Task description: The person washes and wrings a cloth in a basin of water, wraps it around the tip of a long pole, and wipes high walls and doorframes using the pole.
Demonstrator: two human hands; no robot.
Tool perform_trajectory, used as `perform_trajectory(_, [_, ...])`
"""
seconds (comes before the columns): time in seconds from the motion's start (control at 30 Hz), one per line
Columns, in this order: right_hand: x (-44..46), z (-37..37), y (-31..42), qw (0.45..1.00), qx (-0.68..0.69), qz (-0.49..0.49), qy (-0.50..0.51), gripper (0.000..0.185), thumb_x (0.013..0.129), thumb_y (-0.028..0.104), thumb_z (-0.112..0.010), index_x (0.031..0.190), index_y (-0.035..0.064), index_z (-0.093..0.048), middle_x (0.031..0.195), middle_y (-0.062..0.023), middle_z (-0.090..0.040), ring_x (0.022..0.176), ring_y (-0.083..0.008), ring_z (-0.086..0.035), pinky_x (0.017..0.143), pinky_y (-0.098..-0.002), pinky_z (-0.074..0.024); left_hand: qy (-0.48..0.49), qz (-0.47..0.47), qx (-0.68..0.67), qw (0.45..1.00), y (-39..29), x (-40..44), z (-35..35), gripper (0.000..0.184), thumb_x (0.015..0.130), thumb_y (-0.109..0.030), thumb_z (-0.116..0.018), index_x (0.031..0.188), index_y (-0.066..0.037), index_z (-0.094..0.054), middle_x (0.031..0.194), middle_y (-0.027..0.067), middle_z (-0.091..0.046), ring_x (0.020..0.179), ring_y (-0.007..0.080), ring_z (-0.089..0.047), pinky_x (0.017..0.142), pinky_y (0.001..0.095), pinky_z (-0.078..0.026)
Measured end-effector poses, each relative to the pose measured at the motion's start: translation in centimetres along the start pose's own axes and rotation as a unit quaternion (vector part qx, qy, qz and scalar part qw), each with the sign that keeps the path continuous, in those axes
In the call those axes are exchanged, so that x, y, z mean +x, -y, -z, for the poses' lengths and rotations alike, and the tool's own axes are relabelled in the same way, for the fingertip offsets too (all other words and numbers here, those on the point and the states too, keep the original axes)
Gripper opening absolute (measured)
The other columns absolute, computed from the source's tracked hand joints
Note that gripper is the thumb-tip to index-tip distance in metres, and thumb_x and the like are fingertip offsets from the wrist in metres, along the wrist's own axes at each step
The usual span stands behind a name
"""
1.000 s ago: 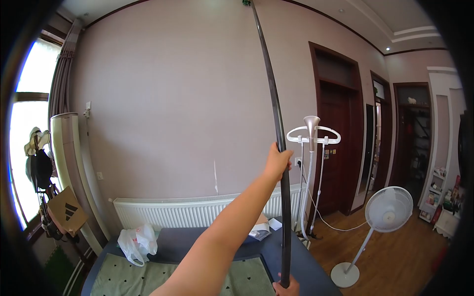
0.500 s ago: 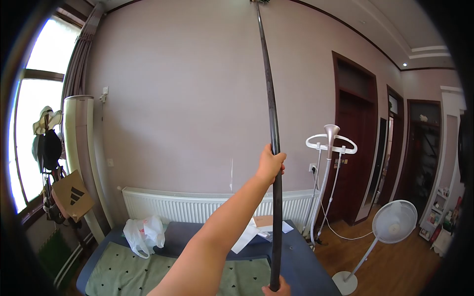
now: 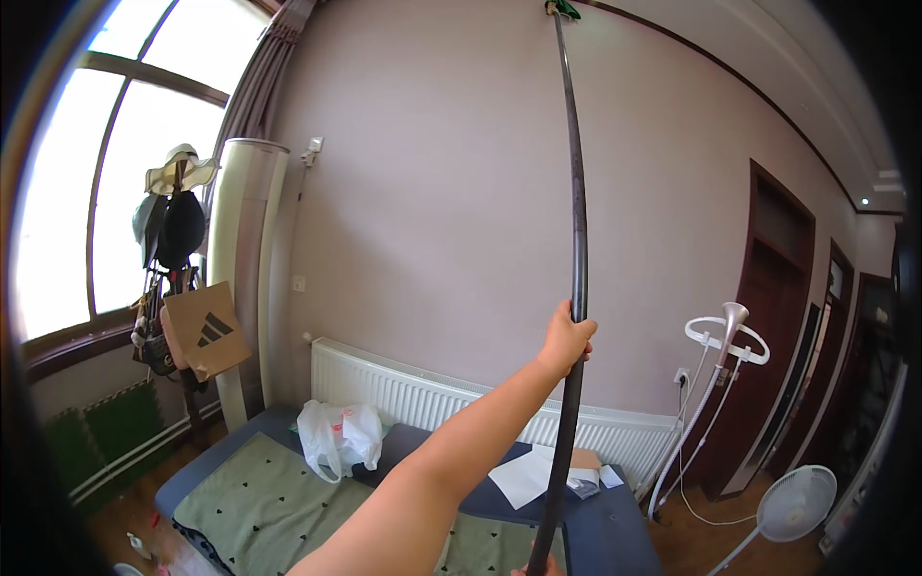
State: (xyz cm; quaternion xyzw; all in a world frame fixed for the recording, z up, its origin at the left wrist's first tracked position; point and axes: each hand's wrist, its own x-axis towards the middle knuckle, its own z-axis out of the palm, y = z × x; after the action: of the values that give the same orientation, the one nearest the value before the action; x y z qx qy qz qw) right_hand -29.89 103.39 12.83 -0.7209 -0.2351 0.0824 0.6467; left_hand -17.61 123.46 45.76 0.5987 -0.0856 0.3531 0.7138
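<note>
A long dark pole [image 3: 578, 192] rises from the bottom edge to the top of the wall, leaning slightly. At its far end is a dark green bundle [image 3: 565, 11], close to the ceiling trim. My left hand [image 3: 565, 341] is wrapped round the middle of the pole, with the arm stretched out. Lower down, my right hand [image 3: 540, 568] grips the pole at the bottom edge, mostly cut off by the frame.
Below the wall [image 3: 432, 192] are a white radiator [image 3: 384, 384] and a blue sofa [image 3: 605, 528] with a green cover [image 3: 279, 499], plastic bag [image 3: 341, 437] and papers [image 3: 523, 477]. A garment steamer [image 3: 727, 336] and fan [image 3: 797, 504] stand right; a hat rack [image 3: 178, 221] stands left.
The view has turned left, showing more of the window and shifting the room rightward. The pole's green end now shows more fully near the ceiling trim. Both hands still hold the pole.
</note>
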Motion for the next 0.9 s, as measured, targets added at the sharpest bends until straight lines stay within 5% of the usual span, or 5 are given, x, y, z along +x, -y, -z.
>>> perform_trajectory(0.27, [1.5, -6.2, 0.8, 0.999, 0.028, 0.021, 0.027, 0.011, 0.079, 0.009, -0.063, 0.075, 0.0040, -0.054, 0.056, -0.0018, -0.053, 0.047, -0.0122, -0.050, 0.043, -0.0274, -0.0387, -0.051, -0.039, -0.026, 0.998, -3.8, 1.3, 10.7, 0.032, 0.078, -0.005, -0.056, 0.106, -0.003, -0.041, 0.066, 0.0041, -0.046, 0.048, 0.0116, -0.047, 0.040, 0.0284, -0.043])
perform_trajectory(0.37, [2.5, -9.2, 3.7, 0.988, 0.145, 0.031, 0.047, 0.019, 0.081, 0.005, -0.059, 0.100, 0.0019, -0.058, 0.058, -0.0011, -0.052, 0.045, -0.0109, -0.047, 0.041, -0.0255, -0.0362, -0.086, -0.050, -0.016, 0.995, -6.0, 2.0, 15.4, 0.028, 0.077, -0.006, -0.058, 0.100, -0.004, -0.041, 0.066, 0.0050, -0.046, 0.048, 0.0123, -0.048, 0.040, 0.0291, -0.043])
perform_trajectory(0.53, [4.4, -14.2, 8.2, 0.976, 0.149, 0.089, 0.128, 0.064, 0.086, 0.002, -0.051, 0.144, 0.0105, -0.026, 0.061, 0.0017, -0.047, 0.042, -0.0070, -0.039, 0.038, -0.0221, -0.0315, -0.149, -0.096, 0.035, 0.983, -9.8, 2.7, 23.0, 0.036, 0.085, -0.021, -0.058, 0.112, -0.004, -0.041, 0.071, 0.0057, -0.047, 0.050, 0.0136, -0.050, 0.041, 0.0295, -0.045])
perform_trajectory(0.7, [5.9, -20.3, 14.6, 0.965, 0.157, 0.149, 0.151, 0.055, 0.089, 0.006, -0.049, 0.141, 0.0092, -0.031, 0.064, -0.0024, -0.050, 0.043, -0.0086, -0.042, 0.040, -0.0225, -0.0342, -0.148, -0.079, 0.108, 0.980, -12.9, -1.1, 27.9, 0.069, 0.090, -0.021, -0.047, 0.144, -0.019, -0.003, 0.094, 0.0122, -0.047, 0.056, 0.0158, -0.052, 0.045, 0.0302, -0.047])
perform_trajectory(0.9, [11.2, -29.3, 23.9, 0.943, 0.223, 0.172, 0.175, 0.047, 0.090, 0.012, -0.054, 0.133, 0.0031, -0.038, 0.063, -0.0016, -0.050, 0.042, -0.0065, -0.041, 0.037, -0.0214, -0.0320, -0.161, -0.081, 0.112, 0.977, -16.9, -2.1, 33.2, 0.070, 0.090, -0.022, -0.046, 0.144, -0.023, -0.002, 0.088, 0.0120, -0.050, 0.054, 0.0168, -0.050, 0.045, 0.0326, -0.047])
